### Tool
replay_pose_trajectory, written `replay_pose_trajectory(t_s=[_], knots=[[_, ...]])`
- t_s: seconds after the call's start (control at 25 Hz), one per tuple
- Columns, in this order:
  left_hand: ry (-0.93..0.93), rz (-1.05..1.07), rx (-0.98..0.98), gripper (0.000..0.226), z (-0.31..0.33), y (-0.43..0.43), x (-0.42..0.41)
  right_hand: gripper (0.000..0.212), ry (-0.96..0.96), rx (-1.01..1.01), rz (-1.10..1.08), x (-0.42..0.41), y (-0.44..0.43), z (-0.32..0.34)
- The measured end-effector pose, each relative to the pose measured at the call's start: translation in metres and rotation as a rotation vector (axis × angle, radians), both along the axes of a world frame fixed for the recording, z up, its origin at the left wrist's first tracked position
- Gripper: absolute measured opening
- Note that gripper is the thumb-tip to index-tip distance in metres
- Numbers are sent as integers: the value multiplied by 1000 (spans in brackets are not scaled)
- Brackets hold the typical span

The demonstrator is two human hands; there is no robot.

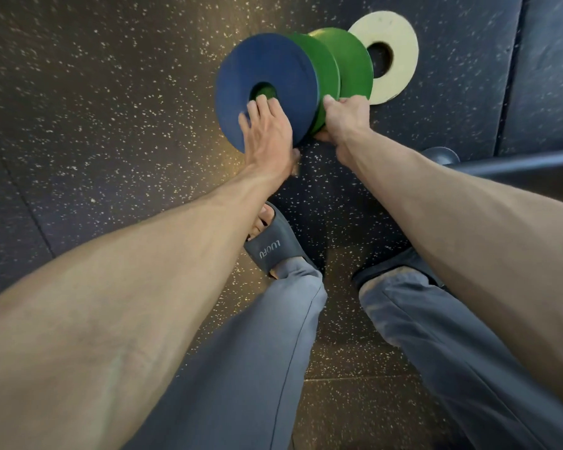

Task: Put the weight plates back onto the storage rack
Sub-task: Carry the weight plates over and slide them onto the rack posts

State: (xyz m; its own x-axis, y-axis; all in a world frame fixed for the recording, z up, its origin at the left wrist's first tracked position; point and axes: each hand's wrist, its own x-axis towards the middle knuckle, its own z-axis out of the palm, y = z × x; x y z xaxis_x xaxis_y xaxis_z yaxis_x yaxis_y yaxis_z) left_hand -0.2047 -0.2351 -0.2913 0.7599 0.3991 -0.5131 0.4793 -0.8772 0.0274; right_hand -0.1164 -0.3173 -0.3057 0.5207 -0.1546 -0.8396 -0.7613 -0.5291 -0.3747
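The floor (95,125) is dark rubber gym matting flecked with pale chips, laid in tiles whose seams run slantwise. Toward its far right corner a plainer, darker mat (546,69) butts against it.

Four weight plates stand on edge in a leaning row near the far middle of the floor, in front of the person's feet. The blue plate (273,66) is nearest, then the nearer green plate (322,69), the farther green plate (355,60) and the cream plate (400,43) at the back. Each overlaps the next. Whether their rims touch the floor I cannot tell.

The left hand (267,134) lies flat on the blue plate's face, fingers straight and reaching its centre hole. Its thumb is blurred at the lower rim. The right hand (345,118) curls round the lower rim of the nearer green plate, thumb on top. I cannot tell whether it holds the farther one too.

A dark round bar (517,164) with a knobbed end runs in from the right edge, close beside the right forearm. Below, grey trousers (257,352) and a grey slide sandal (270,251) stand on the matting.
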Motion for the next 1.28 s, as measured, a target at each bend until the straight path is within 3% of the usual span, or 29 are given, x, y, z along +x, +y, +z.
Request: replay_pose_trajectory(t_s=[0.16,0.28,0.64,0.84,1.0,1.28], knots=[[82,70,-198,91,34,26,7,13,10,40,53,-11,4,31],[190,105,-258,95,65,42,18,26,12,122,112,-13,8,67],[296,345,-459,49,215,3,27,23,58,75,79,-57,-64,209],[319,269,-521,49,344,-51,30,19,38,128,-44,-80,-112,335],[305,173,-540,29,432,-91,41,19,-5,110,-70,-82,-141,452],[269,56,-631,53,564,-151,46,16,-143,82,-272,-115,-195,578]])
